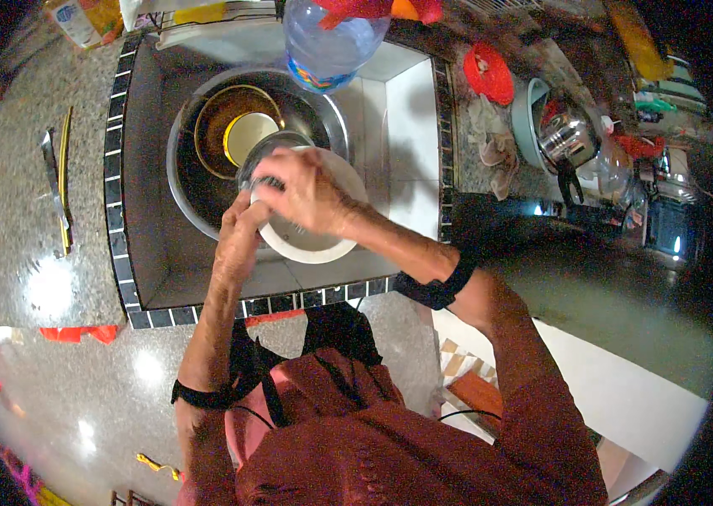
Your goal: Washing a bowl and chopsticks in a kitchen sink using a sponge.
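Note:
Both hands meet over a white round bowl in a tiled sink. My left hand grips the near side of a small grey round vessel, tilted above the white bowl. My right hand is bent over that vessel, blurred. A dark scouring pad seems to be between its fingers. Behind them sits a wide metal basin. In the basin are a brownish round pot and a yellow-rimmed cup. My fingers partly hide the small vessel.
A large clear plastic bottle stands at the sink's far side. On the left granite counter lie a knife-like metal strip and a yellow-black stick. At right are a red strainer, cloths and a pale basin holding a steel pot.

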Motion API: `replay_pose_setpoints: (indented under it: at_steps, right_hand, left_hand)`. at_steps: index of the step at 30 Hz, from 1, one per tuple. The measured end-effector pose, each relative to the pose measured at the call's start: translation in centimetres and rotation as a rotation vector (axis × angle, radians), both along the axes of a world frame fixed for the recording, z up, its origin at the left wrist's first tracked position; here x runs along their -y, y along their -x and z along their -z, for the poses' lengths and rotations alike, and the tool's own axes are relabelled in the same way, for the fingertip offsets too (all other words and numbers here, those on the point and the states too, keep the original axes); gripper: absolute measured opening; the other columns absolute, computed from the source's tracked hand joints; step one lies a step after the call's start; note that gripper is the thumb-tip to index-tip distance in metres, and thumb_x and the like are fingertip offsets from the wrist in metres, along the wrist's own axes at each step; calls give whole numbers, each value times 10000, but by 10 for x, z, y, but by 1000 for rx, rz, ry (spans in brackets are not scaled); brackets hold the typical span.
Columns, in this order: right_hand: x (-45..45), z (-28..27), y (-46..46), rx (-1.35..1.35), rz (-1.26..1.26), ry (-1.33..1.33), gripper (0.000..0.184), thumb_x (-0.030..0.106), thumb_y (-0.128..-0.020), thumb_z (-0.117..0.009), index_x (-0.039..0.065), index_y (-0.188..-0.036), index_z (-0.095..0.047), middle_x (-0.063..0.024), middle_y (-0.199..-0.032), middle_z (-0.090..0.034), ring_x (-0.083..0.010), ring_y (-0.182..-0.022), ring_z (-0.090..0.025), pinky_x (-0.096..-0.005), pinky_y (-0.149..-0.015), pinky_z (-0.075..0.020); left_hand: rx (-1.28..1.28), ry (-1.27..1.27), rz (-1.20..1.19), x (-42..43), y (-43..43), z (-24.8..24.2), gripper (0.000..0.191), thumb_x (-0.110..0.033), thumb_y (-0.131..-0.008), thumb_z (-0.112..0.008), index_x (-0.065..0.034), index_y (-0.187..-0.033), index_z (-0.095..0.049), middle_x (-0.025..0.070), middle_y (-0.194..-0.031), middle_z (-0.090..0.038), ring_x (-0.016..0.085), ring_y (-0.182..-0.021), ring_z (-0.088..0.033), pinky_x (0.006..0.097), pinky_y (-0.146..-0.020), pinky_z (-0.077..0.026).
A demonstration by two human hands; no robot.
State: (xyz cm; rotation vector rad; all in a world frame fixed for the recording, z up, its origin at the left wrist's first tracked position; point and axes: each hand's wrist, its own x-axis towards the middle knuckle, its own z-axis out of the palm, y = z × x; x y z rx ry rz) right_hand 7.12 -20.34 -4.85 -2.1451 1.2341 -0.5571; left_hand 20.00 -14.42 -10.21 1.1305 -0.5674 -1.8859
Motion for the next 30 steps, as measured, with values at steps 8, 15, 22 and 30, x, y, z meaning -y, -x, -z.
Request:
replay_pose_setpoints:
  at_steps: [8,15,22,30]
  right_hand:
    - [12,10,11,-26,21,44,146,93,-689,-553,3,-803,-543,-165,-758,-567,-322,-735,-566,-394,-637,-445]
    - [14,4,14,-15,-13,-11,136,100,-685,-577,11,-777,-533,-165,-754,-561,-315,-725,-563,-388,-640,-439]
    - [-3,-5,-7,-44,-118,-48,152,118,-682,-581,22,-786,-525,-156,-768,-553,-331,-731,-558,-418,-630,-438]
    - [61,-1,62,-124,150,-231,219,180,-682,-586,16,-827,-600,-120,-686,-605,-181,-687,-591,-301,-634,-459]
  left_hand:
    - [-3,-13,-30,-3,-2,-4,447,-151,-740,-494,-7,-1161,-451,37,-998,-542,124,-901,-503,241,-777,-399]
    - [-50,2,-63,-5,1,-7,404,-141,-741,-485,-9,-1122,-470,27,-964,-540,111,-853,-498,241,-761,-394]
    - [40,10,-38,-9,-4,3,455,-150,-720,-502,-7,-1150,-463,62,-984,-548,142,-901,-500,251,-809,-382]
    - [-40,-17,-78,-8,-8,-14,495,-169,-716,-482,-2,-1180,-437,98,-1055,-528,186,-971,-490,293,-870,-367]
